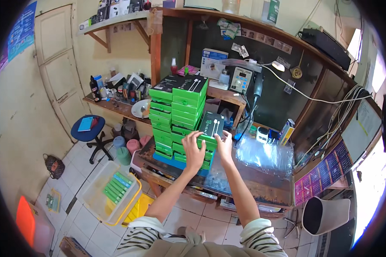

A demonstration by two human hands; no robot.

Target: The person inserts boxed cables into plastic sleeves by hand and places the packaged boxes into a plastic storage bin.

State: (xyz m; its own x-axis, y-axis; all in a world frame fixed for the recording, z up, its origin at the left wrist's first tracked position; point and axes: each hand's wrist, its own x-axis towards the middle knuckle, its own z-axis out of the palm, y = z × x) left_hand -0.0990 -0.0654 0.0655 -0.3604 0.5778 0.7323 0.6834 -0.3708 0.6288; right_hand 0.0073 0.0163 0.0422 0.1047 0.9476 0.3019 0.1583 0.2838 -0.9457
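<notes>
A black-topped green box (pixel 212 123) with a cable picture on its lid sits on the front right column of boxes. My left hand (pixel 194 150) grips its left front corner, fingers on the edge. Against its right side rests my right hand (pixel 224 145), thumb and fingers at the edge, so the box is between both hands. Behind and to the left rise taller columns of similar boxes (pixel 188 99), their green fronts facing me. A blue sheet or tray (pixel 160 157) shows under the columns. My hands hide part of the lower boxes.
Clear plastic packaging (pixel 263 154) lies on the dark wooden workbench (pixel 218 180) to the right. A soldering or hot-air station (pixel 241 80) stands behind. On the floor at left, a translucent bin (pixel 93 196) holds several green boxes (pixel 117 188). An office chair (pixel 325 215) stands right.
</notes>
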